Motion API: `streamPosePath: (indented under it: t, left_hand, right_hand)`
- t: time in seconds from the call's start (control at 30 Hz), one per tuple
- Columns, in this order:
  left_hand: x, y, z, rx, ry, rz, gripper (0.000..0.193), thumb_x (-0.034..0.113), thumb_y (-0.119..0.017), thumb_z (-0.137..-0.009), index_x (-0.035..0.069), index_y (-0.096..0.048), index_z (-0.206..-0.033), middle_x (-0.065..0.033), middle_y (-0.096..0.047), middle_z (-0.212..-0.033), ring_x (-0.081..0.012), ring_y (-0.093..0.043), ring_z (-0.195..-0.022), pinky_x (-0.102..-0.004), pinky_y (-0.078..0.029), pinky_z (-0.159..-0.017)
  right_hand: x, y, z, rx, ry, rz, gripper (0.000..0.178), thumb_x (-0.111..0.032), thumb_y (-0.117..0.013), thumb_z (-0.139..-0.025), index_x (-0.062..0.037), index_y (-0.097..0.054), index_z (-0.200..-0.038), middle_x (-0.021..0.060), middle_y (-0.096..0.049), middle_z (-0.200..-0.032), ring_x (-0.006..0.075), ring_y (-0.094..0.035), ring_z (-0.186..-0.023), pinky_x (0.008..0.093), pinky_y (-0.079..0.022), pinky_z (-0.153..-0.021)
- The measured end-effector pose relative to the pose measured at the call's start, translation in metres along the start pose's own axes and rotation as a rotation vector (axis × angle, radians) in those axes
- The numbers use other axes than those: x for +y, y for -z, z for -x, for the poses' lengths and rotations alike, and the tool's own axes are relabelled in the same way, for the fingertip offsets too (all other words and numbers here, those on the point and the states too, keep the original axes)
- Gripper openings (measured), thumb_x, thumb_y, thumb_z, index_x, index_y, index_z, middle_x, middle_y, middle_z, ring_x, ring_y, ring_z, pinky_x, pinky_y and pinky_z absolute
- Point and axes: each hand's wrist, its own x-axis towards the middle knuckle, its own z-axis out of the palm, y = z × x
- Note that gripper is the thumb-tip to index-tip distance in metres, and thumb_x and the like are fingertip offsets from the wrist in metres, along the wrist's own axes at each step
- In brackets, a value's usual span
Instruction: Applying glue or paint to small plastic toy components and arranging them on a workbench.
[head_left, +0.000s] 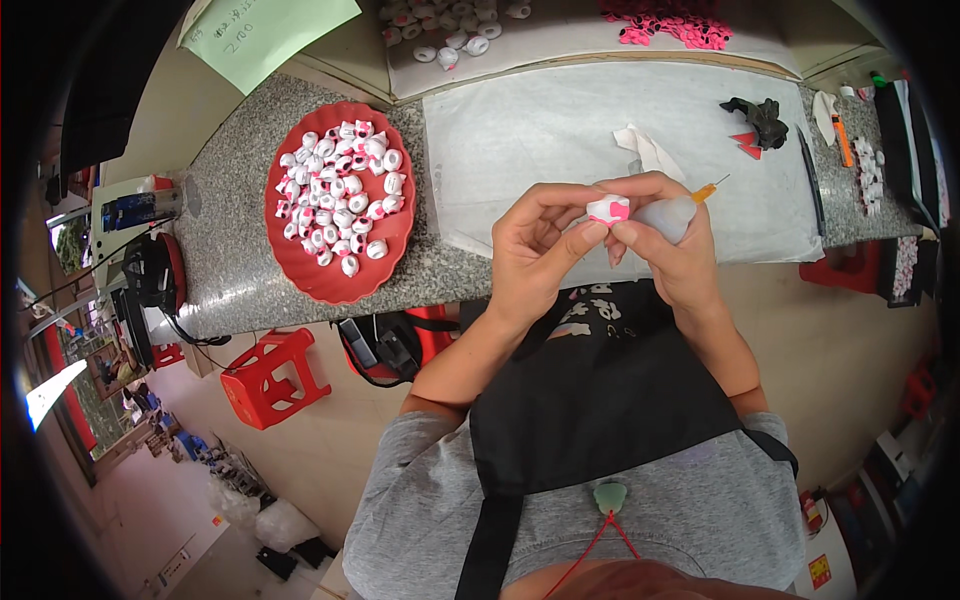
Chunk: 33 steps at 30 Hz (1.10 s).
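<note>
Between the fingertips of both hands is a small white-and-pink figurine piece (608, 209), held up over the near edge of the worktop. My left hand (532, 245) pinches it from the left with thumb and fingers. My right hand (690, 262) touches its right side with thumb and fingertips. Tucked in that same right hand lies a translucent squeeze bottle (668, 217) with an orange needle tip, which points up and to the right. The fingers partly cover both the piece and the bottle.
A red scalloped plate (285, 262) heaped with similar white-and-pink pieces stands at left on the granite worktop (215, 270). White paper (520, 130) covers the middle, bearing a crumpled tissue (650, 152) and a black crumpled scrap (760, 122). More pieces fill the shelf behind. A red stool (275, 380) stands below left.
</note>
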Motion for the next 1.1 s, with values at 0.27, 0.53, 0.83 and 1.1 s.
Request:
streamPosePath:
  t: [0.27, 0.53, 0.83, 1.1]
  left_hand:
    - [0.002, -0.004, -0.001, 0.029, 0.038, 0.13, 0.024, 0.0, -0.052, -0.074, -0.004, -0.045, -0.097, -0.0118, -0.051, -0.093, -0.0162, -0.05, -0.089, -0.0261, -0.04, -0.077]
    - [-0.007, -0.001, 0.001, 0.046, -0.004, 0.012, 0.022, -0.001, -0.053, -0.073, -0.002, -0.047, -0.094, -0.0101, -0.052, -0.092, -0.0146, -0.049, -0.088, -0.0269, -0.039, -0.079]
    - [-0.011, 0.009, -0.008, 0.015, 0.058, 0.202, 0.018, -0.001, -0.052, -0.074, -0.002, -0.048, -0.091, -0.0105, -0.055, -0.082, -0.0139, -0.053, -0.074, -0.0247, -0.046, -0.064]
    - [-0.024, 0.07, -0.055, 0.08, -0.132, -1.157, 0.023, 0.006, -0.061, -0.065, 0.004, -0.053, -0.086, -0.0085, -0.053, -0.081, -0.0215, -0.048, -0.078, -0.03, -0.039, -0.07]
  right_hand:
    - [0.002, -0.003, -0.002, 0.013, -0.013, -0.071, 0.027, 0.0, -0.055, -0.067, 0.0041, -0.049, -0.094, 0.0095, -0.053, -0.077, 0.0123, -0.049, -0.056, 0.0225, -0.041, -0.048]
    - [0.01, -0.001, -0.002, 0.025, 0.016, -0.071, 0.027, -0.002, -0.058, -0.066, 0.0032, -0.051, -0.091, 0.0084, -0.052, -0.068, 0.0124, -0.049, -0.053, 0.0225, -0.04, -0.047]
    - [0.019, 0.007, -0.013, -0.03, -0.071, -0.153, 0.029, -0.004, -0.057, -0.068, 0.0017, -0.051, -0.095, 0.0072, -0.051, -0.068, 0.0118, -0.047, -0.053, 0.0231, -0.039, -0.046]
    - [0.015, 0.027, -0.021, 0.205, 0.026, 0.209, 0.058, -0.005, -0.057, -0.068, -0.0077, -0.03, -0.119, 0.0034, -0.048, -0.078, 0.0058, -0.042, -0.054, 0.0179, -0.036, -0.044]
